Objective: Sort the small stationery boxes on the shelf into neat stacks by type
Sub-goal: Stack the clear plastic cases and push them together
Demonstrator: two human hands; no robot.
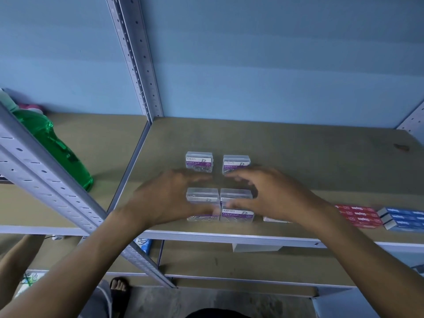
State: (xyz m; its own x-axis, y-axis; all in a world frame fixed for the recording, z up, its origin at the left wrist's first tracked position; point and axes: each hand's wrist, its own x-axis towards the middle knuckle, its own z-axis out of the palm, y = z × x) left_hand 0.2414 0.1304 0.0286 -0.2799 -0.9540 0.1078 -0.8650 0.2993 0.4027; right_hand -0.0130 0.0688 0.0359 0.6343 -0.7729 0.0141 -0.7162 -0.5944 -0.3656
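A brown shelf board (286, 145) on a grey slotted steel rack carries the stationery, and a person reaches both arms over its front edge. The left hand (169, 198) and the right hand (273, 196) flank two front stacks of clear paper-clip boxes: the left front stack (203, 204) lies against the left fingertips, the right front stack (237, 205) against the right ones. Both hands are spread, palms turned inward; blur hides the fingertips, so whether they press the plastic or merely hover cannot be told, and neither hand appears to close around a box. Each box's long axis runs side to side, parallel to the shelf edge, so the likely move is a squeeze inward to square the pair. Just beyond the fingertips stand two more paper-clip boxes, the back left box (199, 162) and the back right box (236, 164), apart from each other. Outward of the right wrist sit red staple boxes (359, 215), stacked, with blue staple boxes (402, 218) just beside them. Far outward of the left arm, on the neighbouring shelf, lies a green plastic bag (59, 152).
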